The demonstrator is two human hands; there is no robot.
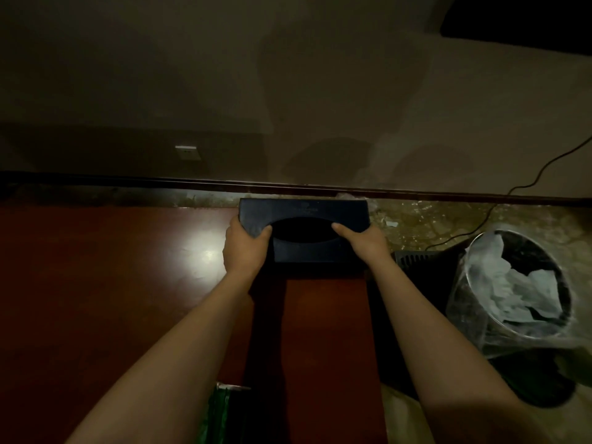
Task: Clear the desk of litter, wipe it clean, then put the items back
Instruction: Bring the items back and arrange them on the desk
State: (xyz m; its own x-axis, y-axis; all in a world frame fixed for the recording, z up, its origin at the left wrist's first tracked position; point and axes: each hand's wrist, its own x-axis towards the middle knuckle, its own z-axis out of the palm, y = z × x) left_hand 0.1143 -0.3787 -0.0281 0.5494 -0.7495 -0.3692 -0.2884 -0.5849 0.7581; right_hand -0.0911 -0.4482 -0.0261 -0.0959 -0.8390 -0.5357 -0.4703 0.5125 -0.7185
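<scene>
Left hand (245, 248) gripped dark blue rectangular tissue box (304, 216) | right hand (365, 243) gripped its other end | box at far edge of reddish-brown wooden table (112, 267)

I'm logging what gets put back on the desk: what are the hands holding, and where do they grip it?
A dark tissue box, held by its two ends: left hand at the left end, right hand at the right.

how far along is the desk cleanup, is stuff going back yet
Looks late in the job. Done: the bin beside the desk holds crumpled white paper, and the bare red desktop shines under the light, with no litter on the part in view. In hand: the left hand and right hand both grip the dark tissue box at the desk's back right corner. Left: letting go of it; other items to return are not visible.
</scene>
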